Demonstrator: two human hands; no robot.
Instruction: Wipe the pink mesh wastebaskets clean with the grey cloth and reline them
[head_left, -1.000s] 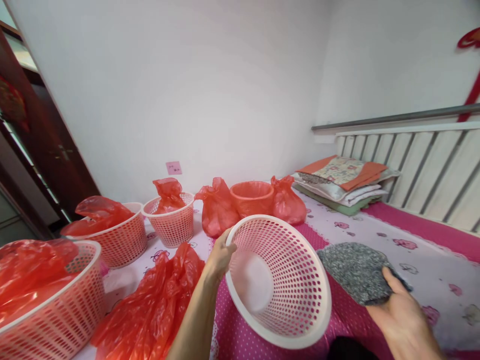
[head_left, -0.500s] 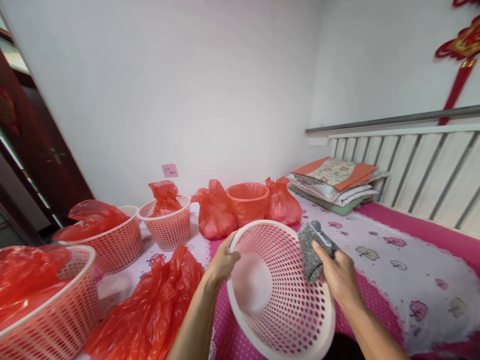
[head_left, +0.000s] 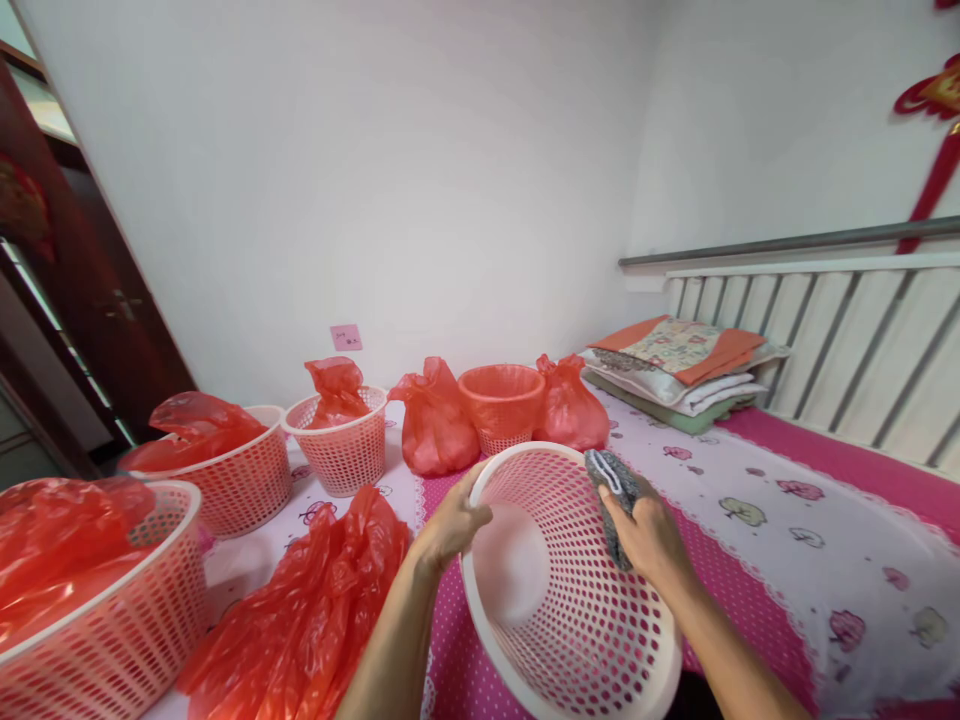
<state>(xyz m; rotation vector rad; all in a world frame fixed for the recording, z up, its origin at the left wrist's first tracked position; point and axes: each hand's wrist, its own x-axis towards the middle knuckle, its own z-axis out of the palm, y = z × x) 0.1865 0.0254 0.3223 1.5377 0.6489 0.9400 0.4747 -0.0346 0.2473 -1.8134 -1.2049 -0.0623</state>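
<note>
White wall (head_left: 480, 180) behind, a white basket (head_left: 592, 570) and a gray cloth (head_left: 613, 495) in hand

A pink note (head_left: 346, 337) with handwriting too small to read is stuck on the wall, above a patterned cover (head_left: 720, 520) of pink and white with printed trees and lacy edging. A dark door (head_left: 82, 270) stands at the far left; at the right a ribbed radiator (head_left: 847, 350) runs under a gray rail (head_left: 795, 242).

The white basket is front and center, tilted so its opening faces the wearer and its solid base shows inside. The left hand (head_left: 454, 515) is closed around the left of its rim, thumb on the inner side. The right hand (head_left: 651, 535) has its fingers bent around the bunched gray cloth (a pale stripe shows along its edge), which lies against the upper right of the rim and inner wall.

Beyond the white basket, a red-lined basket (head_left: 501, 390) stands between two gathered red bags (head_left: 439, 425). To the left, a heap of red plastic (head_left: 315, 600) lies on the cover, near three lattice baskets (head_left: 341, 455), each with red plastic inside. A stack of folded textiles (head_left: 682, 370), orange-bordered on top, sits beside the radiator.
</note>
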